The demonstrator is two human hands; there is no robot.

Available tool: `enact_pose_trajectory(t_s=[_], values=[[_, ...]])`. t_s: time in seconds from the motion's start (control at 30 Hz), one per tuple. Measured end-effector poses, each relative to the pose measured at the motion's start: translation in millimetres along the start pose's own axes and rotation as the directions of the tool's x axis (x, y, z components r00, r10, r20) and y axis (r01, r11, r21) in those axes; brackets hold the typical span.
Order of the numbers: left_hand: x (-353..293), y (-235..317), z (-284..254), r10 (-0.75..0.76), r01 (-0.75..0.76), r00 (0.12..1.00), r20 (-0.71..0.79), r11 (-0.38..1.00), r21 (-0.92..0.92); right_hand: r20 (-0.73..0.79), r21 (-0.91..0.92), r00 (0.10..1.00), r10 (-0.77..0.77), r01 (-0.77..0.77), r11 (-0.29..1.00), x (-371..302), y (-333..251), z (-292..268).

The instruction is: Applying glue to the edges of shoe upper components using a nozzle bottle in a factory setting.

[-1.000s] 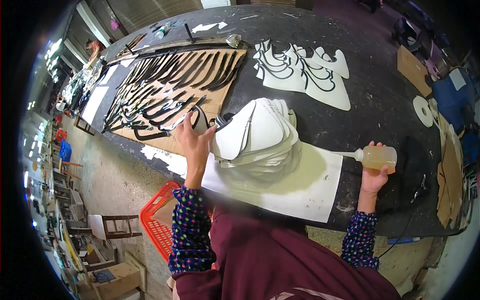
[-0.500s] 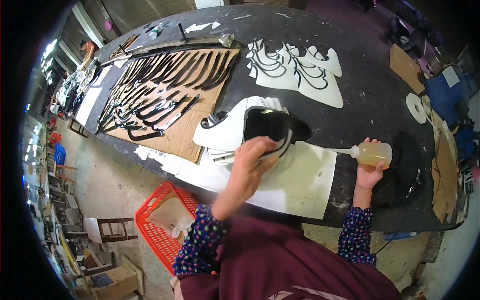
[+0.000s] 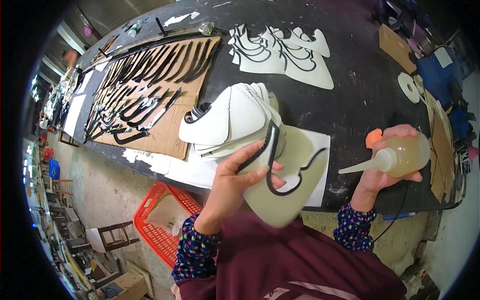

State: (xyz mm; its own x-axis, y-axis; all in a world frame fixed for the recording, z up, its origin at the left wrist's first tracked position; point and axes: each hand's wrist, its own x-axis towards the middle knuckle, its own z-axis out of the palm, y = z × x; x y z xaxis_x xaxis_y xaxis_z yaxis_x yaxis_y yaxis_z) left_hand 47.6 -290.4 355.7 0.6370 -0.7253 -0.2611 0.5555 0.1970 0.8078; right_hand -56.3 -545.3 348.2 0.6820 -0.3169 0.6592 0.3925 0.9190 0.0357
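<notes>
My left hand (image 3: 222, 182) pinches a pale shoe-upper piece (image 3: 272, 210) edged with a curving black strip, thumb on top and fingertips showing through its cut-out. It hangs over the table's near edge. Just beyond it lies a stack of white upper pieces (image 3: 245, 112). Further right, my right hand (image 3: 370, 182) is wrapped round a translucent squeeze bottle (image 3: 407, 155) of amber liquid. Its long thin nozzle (image 3: 357, 167) points left toward the piece, apart from it. An orange cover (image 3: 373, 138) sits at one fingertip of that hand.
Cardboard (image 3: 165, 122) on the left carries rows of black strips. More black-edged white pieces (image 3: 307, 70) lie at the far middle of the dark table. A white roll (image 3: 408, 87) is at the right. Below the near edge stands a red basket (image 3: 160, 235).
My left hand has brought the black-edged piece from the stack nearer to me and laid it face up. The bottle has come up closer, its nozzle tilted down to the left.
</notes>
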Motion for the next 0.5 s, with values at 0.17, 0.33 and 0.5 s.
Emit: enact_pose_trajectory(t_s=[0.17,0.33,0.5], values=[[-2.3,-18.6,-3.7,-0.022,0.021,1.0,0.001,0.999,0.026,-0.037,-0.566,0.997,-0.062,0.03,0.824,-0.6,21.7,1.6],[-4.9,-26.9,-10.0,0.01,-0.007,0.999,-0.038,0.998,0.056,0.013,-0.717,1.0,-0.008,0.015,0.697,-4.0,34.2,-5.1],[-5.4,-29.9,-15.2,0.01,-0.008,1.0,-0.023,0.996,0.09,0.133,-0.728,0.988,0.077,0.045,0.684,-2.7,38.0,-5.8]])
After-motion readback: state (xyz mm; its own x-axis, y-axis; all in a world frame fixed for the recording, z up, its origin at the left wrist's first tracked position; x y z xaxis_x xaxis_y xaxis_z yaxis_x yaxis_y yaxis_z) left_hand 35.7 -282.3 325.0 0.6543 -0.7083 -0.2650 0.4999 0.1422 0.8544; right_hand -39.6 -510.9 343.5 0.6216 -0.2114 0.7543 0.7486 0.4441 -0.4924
